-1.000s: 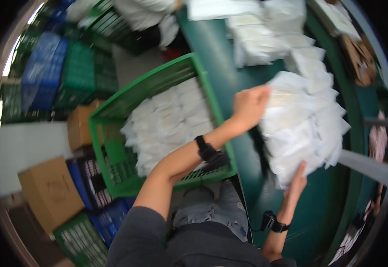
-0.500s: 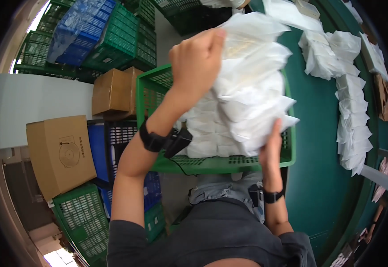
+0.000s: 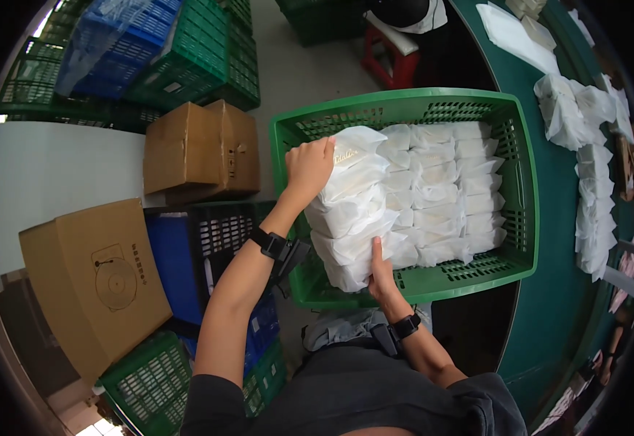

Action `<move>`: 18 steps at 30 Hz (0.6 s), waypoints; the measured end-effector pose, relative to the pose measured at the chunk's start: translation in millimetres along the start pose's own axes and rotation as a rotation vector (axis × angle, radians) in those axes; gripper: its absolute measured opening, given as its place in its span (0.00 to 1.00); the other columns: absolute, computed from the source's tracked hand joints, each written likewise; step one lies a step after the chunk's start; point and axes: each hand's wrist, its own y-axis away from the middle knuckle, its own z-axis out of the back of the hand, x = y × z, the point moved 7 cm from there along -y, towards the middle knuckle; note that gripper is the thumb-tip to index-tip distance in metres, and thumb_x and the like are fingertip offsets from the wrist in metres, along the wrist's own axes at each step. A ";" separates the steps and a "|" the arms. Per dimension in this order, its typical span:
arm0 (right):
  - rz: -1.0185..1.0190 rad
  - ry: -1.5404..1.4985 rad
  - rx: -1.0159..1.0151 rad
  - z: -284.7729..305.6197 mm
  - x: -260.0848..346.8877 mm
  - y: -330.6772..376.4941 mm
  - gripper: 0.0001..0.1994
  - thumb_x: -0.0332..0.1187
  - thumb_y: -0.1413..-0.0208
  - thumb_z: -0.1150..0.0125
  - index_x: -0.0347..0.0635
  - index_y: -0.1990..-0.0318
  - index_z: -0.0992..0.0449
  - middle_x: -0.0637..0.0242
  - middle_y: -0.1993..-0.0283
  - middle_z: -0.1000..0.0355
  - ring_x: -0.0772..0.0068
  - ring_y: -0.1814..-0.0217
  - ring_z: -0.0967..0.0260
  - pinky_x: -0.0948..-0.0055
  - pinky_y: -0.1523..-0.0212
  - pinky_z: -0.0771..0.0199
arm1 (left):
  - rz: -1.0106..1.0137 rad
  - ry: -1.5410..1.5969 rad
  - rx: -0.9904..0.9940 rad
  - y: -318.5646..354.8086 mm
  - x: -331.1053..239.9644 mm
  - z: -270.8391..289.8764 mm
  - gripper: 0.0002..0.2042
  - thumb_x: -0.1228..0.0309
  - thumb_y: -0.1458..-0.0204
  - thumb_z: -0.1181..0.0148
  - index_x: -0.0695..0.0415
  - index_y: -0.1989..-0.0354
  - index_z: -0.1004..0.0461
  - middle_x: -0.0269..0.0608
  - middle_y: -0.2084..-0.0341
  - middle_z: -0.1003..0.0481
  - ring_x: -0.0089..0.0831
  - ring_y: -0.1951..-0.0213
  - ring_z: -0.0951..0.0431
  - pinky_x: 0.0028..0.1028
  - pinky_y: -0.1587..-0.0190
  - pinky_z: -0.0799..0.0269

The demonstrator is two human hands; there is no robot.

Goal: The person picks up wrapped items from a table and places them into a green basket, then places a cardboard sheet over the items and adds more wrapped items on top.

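A stack of white plastic packets (image 3: 349, 207) stands in the left part of a green plastic crate (image 3: 524, 218). My left hand (image 3: 307, 166) presses on the far end of the stack. My right hand (image 3: 380, 272) grips the near end from below, thumb up along the packets. Both hands clamp the stack between them. Rows of the same white packets (image 3: 444, 192) fill the crate's middle beside it. Both wrists wear black bands.
Cardboard boxes (image 3: 200, 149) (image 3: 88, 280) and blue (image 3: 124, 47) and green crates (image 3: 157, 378) lie on the floor to the left. A green table (image 3: 549, 312) on the right carries more white packets (image 3: 593, 182). A red stool (image 3: 389, 58) stands beyond the crate.
The stack was picked up from the table on the right, swung over the crate, and now rests low inside its left side, still held at both ends.
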 end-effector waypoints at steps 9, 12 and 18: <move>-0.141 -0.142 0.025 -22.6 -54.4 -15.2 0.38 0.54 0.45 0.45 0.24 0.42 0.42 0.58 0.47 0.34 0.69 0.52 0.33 0.72 0.57 0.30 | 0.007 -0.049 0.128 6.9 51.3 -58.7 0.19 0.59 0.42 0.58 0.57 0.76 0.25 0.51 0.81 0.26 0.52 0.76 0.26 0.46 0.71 0.31; -0.208 -0.161 -0.001 -18.5 -70.8 -25.1 0.38 0.54 0.46 0.44 0.24 0.42 0.42 0.58 0.47 0.34 0.69 0.53 0.33 0.72 0.56 0.30 | -0.025 -0.036 0.120 9.6 49.8 -73.4 0.19 0.61 0.42 0.58 0.58 0.77 0.25 0.51 0.83 0.26 0.50 0.78 0.25 0.45 0.71 0.30; -0.193 -0.189 -0.109 -1.5 -97.1 -50.9 0.37 0.52 0.47 0.42 0.26 0.43 0.41 0.56 0.45 0.36 0.66 0.48 0.35 0.68 0.50 0.32 | -0.038 -0.001 0.158 8.3 64.4 -116.2 0.19 0.62 0.42 0.58 0.59 0.78 0.25 0.52 0.83 0.26 0.50 0.78 0.25 0.45 0.71 0.29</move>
